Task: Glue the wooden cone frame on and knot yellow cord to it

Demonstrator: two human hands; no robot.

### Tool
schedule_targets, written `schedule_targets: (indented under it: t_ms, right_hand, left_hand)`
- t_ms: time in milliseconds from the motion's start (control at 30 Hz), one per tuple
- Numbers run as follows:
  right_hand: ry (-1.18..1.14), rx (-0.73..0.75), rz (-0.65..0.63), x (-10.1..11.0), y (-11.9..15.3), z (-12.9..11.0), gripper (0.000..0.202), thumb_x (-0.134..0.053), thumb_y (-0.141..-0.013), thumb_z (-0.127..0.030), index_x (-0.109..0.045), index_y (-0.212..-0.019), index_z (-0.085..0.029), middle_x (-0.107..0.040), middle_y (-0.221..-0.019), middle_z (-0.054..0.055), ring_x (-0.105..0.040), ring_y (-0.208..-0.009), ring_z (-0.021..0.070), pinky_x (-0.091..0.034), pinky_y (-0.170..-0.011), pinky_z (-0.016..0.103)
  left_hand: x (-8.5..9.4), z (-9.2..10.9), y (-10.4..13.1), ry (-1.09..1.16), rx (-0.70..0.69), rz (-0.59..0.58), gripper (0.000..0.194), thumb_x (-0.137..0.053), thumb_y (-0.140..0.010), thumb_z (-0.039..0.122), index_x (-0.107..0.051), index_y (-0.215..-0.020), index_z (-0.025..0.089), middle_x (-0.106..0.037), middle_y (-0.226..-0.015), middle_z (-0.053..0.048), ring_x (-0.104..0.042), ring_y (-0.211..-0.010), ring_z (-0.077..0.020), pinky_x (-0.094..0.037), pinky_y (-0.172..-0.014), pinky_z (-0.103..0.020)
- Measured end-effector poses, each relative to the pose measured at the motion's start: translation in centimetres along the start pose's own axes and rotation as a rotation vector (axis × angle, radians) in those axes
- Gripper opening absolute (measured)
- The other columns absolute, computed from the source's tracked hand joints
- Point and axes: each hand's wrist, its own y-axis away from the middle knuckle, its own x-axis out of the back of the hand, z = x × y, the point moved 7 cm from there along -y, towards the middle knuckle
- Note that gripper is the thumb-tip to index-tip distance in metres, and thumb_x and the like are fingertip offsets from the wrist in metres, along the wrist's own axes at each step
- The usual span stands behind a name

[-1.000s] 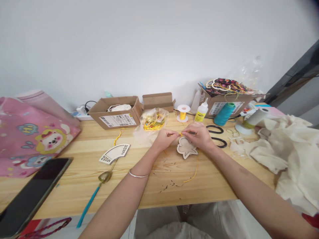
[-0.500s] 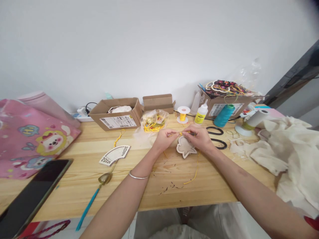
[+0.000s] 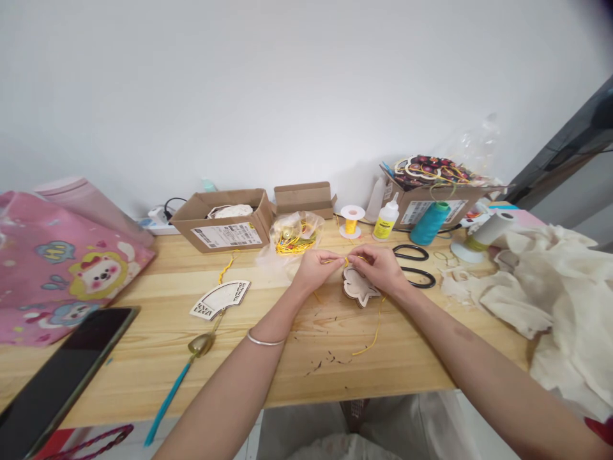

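Observation:
Both hands meet over the middle of the table. My left hand [image 3: 316, 271] is closed in a pinch on a yellow cord [image 3: 347, 261]. My right hand [image 3: 380, 265] pinches the same cord, its fingertips almost touching the left ones. Below the fingers hangs a pale wooden cutout [image 3: 360, 287] with a scalloped, pointed outline, its upper part partly covered by the right hand. One loose end of the cord trails down to the tabletop. Right of my right hand lie scissors with black handles [image 3: 420, 277], their blades hidden.
A fan-shaped wooden pendant with a teal tassel [image 3: 220, 300] lies left, beside a phone [image 3: 71, 370] and a pink bag [image 3: 67, 268]. Behind are a cardboard box [image 3: 225, 231], a bag of yellow cords [image 3: 297, 239], a spool [image 3: 352, 220], a glue bottle [image 3: 385, 220] and teal thread [image 3: 430, 223]. Cream fabric [image 3: 565, 287] lies right.
The wooden cutout has swung slightly to the right and turned under my fingers. Both hands keep their pinch on the cord, with the right fingers shifted slightly.

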Motion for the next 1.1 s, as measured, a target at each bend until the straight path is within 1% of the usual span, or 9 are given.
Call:
schedule_targets:
  t_ms: [100, 167, 233, 333, 400, 433, 600, 833, 1100]
  right_hand:
    - [-0.042, -0.029, -0.014, -0.23, 0.03, 0.20, 0.017, -0.050, -0.073, -0.031, -0.061, -0.073, -0.017, -0.061, -0.056, 0.000, -0.051, -0.044, 0.0094, -0.039, -0.042, 0.020]
    - [-0.062, -0.040, -0.020, -0.40, 0.06, 0.32, 0.017, -0.051, -0.072, -0.031, -0.060, -0.072, -0.017, -0.060, -0.054, 0.000, -0.051, -0.043, 0.0096, -0.039, -0.042, 0.020]
    - [-0.072, -0.042, -0.033, -0.61, 0.09, 0.44, 0.017, -0.051, -0.073, -0.031, -0.060, -0.073, -0.017, -0.059, -0.053, 0.000, -0.051, -0.043, 0.0096, -0.038, -0.041, 0.020]
    - [-0.045, -0.029, -0.041, -0.76, 0.08, 0.53, 0.017, -0.050, -0.073, -0.032, -0.059, -0.073, -0.017, -0.058, -0.054, -0.001, -0.049, -0.043, 0.0089, -0.035, -0.040, 0.019]
    - [0.005, -0.012, -0.023, -0.63, 0.02, 0.48, 0.017, -0.050, -0.073, -0.031, -0.060, -0.072, -0.017, -0.057, -0.053, -0.001, -0.047, -0.044, 0.0085, -0.034, -0.041, 0.019]
    - [0.027, -0.003, -0.011, -0.53, -0.02, 0.42, 0.017, -0.050, -0.073, -0.031, -0.060, -0.072, -0.017, -0.056, -0.053, -0.001, -0.045, -0.044, 0.0084, -0.033, -0.041, 0.020]
    - [0.059, 0.035, 0.015, -0.27, -0.13, 0.01, 0.017, -0.050, -0.073, -0.030, -0.060, -0.072, -0.017, -0.059, -0.059, 0.000, -0.047, -0.049, 0.0090, -0.034, -0.046, 0.020]
    - [0.099, 0.044, 0.037, -0.23, -0.04, 0.21, 0.014, -0.049, -0.074, -0.028, -0.060, -0.072, -0.018, -0.063, -0.068, 0.001, -0.054, -0.060, 0.0124, -0.038, -0.053, 0.023]
    - [0.127, 0.067, 0.050, 0.08, -0.03, -0.35, 0.013, -0.049, -0.074, -0.026, -0.059, -0.071, -0.019, -0.064, -0.071, 0.002, -0.055, -0.065, 0.0135, -0.039, -0.056, 0.024]
  left_hand:
    - [0.03, -0.15, -0.07, -0.016, -0.015, 0.016, 0.019, -0.058, -0.062, 0.027, -0.067, -0.072, 0.013, -0.068, -0.071, -0.005, -0.059, -0.065, -0.0154, -0.045, -0.060, -0.025]
    - [0.01, -0.07, -0.10, -0.004, -0.034, 0.023, 0.016, -0.057, -0.062, 0.024, -0.066, -0.069, 0.013, -0.067, -0.070, -0.005, -0.058, -0.065, -0.0139, -0.045, -0.060, -0.023]
    - [-0.05, -0.07, -0.08, 0.015, -0.027, 0.022, 0.014, -0.057, -0.061, 0.023, -0.065, -0.067, 0.013, -0.065, -0.065, -0.003, -0.056, -0.058, -0.0112, -0.043, -0.055, -0.021]
    - [-0.18, -0.23, 0.03, 0.037, 0.019, 0.008, 0.015, -0.058, -0.061, 0.024, -0.063, -0.069, 0.012, -0.053, -0.045, 0.004, -0.042, -0.040, -0.0053, -0.032, -0.040, -0.017]
    - [-0.32, -0.30, 0.12, 0.059, 0.037, -0.014, 0.019, -0.059, -0.060, 0.025, -0.062, -0.073, 0.012, -0.043, -0.039, 0.007, -0.033, -0.034, -0.0031, -0.025, -0.035, -0.016]
    - [-0.42, -0.33, 0.16, 0.073, 0.039, -0.028, 0.022, -0.059, -0.060, 0.026, -0.062, -0.075, 0.011, -0.041, -0.038, 0.008, -0.032, -0.034, -0.0027, -0.024, -0.035, -0.016]
    - [-0.70, -0.79, 0.20, 0.114, 0.067, -0.062, 0.029, -0.061, -0.059, 0.031, -0.060, -0.080, 0.011, -0.047, -0.045, 0.006, -0.037, -0.036, -0.0033, -0.028, -0.036, -0.016]
    - [-0.72, -0.83, 0.16, 0.118, 0.072, -0.060, 0.026, -0.061, -0.059, 0.031, -0.057, -0.075, 0.012, -0.045, -0.044, 0.006, -0.035, -0.036, -0.0026, -0.027, -0.035, -0.014]
    - [-0.76, -0.57, 0.21, 0.113, 0.070, -0.070, 0.025, -0.061, -0.060, 0.032, -0.056, -0.075, 0.013, -0.038, -0.041, 0.008, -0.030, -0.033, -0.0017, -0.024, -0.033, -0.014]
